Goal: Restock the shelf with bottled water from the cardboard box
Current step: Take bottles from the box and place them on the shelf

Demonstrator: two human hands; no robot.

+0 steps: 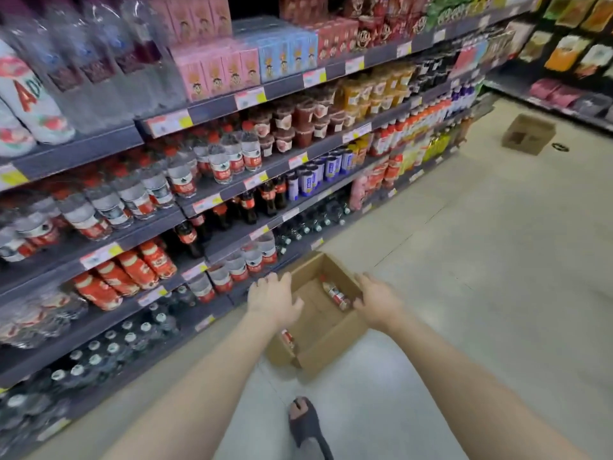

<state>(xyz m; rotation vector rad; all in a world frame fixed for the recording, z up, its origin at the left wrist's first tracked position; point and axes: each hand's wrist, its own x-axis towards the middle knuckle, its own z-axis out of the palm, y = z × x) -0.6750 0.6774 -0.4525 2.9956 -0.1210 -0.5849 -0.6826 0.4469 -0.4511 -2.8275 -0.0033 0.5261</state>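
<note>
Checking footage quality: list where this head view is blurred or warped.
Head view: the clear bottles at upper left smear with motion blur; the shelf edges bow from wide-angle distortion; the cardboard box, left hand and right hand are fairly sharp; faint glare on the floor.

Noted open top on the cardboard box (331, 346), entry from above free. Found bare bottom mid-box between two lying bottles: far bottle (336, 295) by the right wall, near bottle (288, 338) by the left wall. Found the shelf (139, 232) at left packed to its front edge. Recorded wide open floor (464, 277) at right; second box (527, 134) far right, well apart.
</note>
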